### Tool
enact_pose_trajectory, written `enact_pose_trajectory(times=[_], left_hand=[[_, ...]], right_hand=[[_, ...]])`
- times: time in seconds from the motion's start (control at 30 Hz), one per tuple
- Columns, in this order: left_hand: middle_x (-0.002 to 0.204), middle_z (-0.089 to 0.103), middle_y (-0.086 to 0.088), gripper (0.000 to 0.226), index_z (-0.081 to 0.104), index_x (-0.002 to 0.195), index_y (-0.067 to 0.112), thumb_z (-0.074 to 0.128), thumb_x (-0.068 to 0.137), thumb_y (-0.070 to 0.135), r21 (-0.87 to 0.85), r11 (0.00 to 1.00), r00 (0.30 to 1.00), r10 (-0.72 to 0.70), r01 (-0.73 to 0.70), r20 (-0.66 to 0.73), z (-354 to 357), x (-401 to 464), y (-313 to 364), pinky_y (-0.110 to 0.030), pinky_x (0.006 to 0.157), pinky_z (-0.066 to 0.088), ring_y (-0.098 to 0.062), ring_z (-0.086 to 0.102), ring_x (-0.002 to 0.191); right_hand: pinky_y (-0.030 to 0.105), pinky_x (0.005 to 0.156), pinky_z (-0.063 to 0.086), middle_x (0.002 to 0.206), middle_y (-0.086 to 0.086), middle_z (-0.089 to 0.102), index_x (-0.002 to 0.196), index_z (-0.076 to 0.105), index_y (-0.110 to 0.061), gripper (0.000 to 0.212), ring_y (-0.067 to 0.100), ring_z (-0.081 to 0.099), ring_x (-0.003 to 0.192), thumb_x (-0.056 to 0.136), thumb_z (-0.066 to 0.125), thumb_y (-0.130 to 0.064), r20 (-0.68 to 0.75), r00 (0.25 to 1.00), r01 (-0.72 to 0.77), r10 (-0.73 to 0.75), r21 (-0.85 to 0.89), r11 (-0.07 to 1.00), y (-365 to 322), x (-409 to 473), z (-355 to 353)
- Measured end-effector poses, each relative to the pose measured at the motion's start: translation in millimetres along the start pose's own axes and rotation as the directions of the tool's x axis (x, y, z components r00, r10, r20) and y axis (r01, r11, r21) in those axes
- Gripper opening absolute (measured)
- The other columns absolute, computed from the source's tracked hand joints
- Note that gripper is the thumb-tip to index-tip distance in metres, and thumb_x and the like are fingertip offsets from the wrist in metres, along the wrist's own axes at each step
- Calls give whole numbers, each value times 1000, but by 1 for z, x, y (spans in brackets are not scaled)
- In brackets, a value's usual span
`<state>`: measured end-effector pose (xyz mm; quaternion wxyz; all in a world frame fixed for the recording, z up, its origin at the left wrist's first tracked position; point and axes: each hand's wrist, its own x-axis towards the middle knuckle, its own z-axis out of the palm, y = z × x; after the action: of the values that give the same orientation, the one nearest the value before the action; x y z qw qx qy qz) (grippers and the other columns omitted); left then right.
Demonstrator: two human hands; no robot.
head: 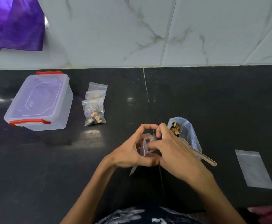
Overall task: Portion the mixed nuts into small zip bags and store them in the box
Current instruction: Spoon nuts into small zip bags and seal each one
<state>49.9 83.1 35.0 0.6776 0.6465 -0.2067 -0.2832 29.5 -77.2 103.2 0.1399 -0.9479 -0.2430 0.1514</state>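
Both my hands meet over the dark counter around a small clear zip bag [144, 145]. My left hand [133, 149] grips the bag from the left and my right hand [171, 151] pinches its top edge from the right. Just behind my right hand stands the large open bag of mixed nuts [184, 133], with a clear plastic spoon [203, 156] lying across it. Three filled small zip bags [95, 109] lie in a stack left of centre. The clear storage box [40, 101] with red latches sits at far left, its lid on.
An empty flat zip bag [254, 169] lies on the counter at right. A marble-tiled wall [164, 33] rises behind the counter, and purple cloth [14, 23] hangs at top left. The counter's front edge is near my body.
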Motion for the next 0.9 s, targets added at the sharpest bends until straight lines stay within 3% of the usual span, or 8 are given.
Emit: enact_pose_trajectory(times=[0.1,0.2,0.27,0.37,0.53,0.67,0.8,0.9], left_hand=[[108,54,-14,90,22,142,19,53,73,-30,-35,999,998,8,-6,62,0,-2,3,-21,68,49,-10,60,74],[105,52,-24,82,26,143,18,51,73,-17,-116,993,997,13,-3,81,-2,-6,8,-21,64,48,-10,56,71],[99,51,-19,70,36,138,15,54,71,5,-219,975,998,-6,20,66,-1,-7,9,-24,66,49,-10,56,73],[93,53,-11,60,49,124,15,59,65,24,-427,895,986,-71,130,152,0,-6,8,-28,66,48,-14,53,71],[90,63,1,65,52,112,11,75,65,50,-442,874,969,-109,200,221,1,-8,5,-27,66,49,-10,57,71],[63,62,4,67,50,100,9,78,59,54,-497,818,955,-215,290,203,6,-9,6,-18,51,44,-5,53,53],[74,65,-5,68,60,104,9,80,59,56,-567,780,964,-226,266,142,3,-8,3,-21,47,48,-12,59,54],[99,68,-7,64,61,113,15,76,66,56,-592,768,969,-175,244,173,8,-5,3,-28,55,55,-17,66,78]], right_hand=[[16,73,34,105,-9,25,103,66,-33,16,0,36,88,90,58,-39,-54,998,-27,29,46,999,1,0,1],[12,70,37,104,-12,24,95,67,-32,18,-4,39,84,87,57,-45,-29,999,-39,44,133,990,3,-2,-2],[11,67,37,102,-15,24,83,67,-32,21,-8,40,86,84,58,-51,6,999,-40,40,249,968,5,-2,-5],[20,80,41,105,-18,26,72,62,-40,17,-2,38,101,76,60,-57,34,999,-13,2,324,946,9,0,-6],[28,84,31,119,-17,24,75,50,-50,14,10,31,109,77,59,-61,128,992,-30,-6,279,960,9,4,-3],[29,88,27,121,-22,27,68,55,-50,16,6,30,112,78,55,-62,181,983,-15,-42,306,952,8,5,-4],[34,97,32,123,-23,29,59,57,-57,20,5,29,114,78,62,-57,195,979,-19,-57,370,929,9,5,-7],[30,94,29,127,-26,26,65,53,-62,18,5,26,116,72,69,-57,225,971,-10,-79,369,930,6,6,-7]])
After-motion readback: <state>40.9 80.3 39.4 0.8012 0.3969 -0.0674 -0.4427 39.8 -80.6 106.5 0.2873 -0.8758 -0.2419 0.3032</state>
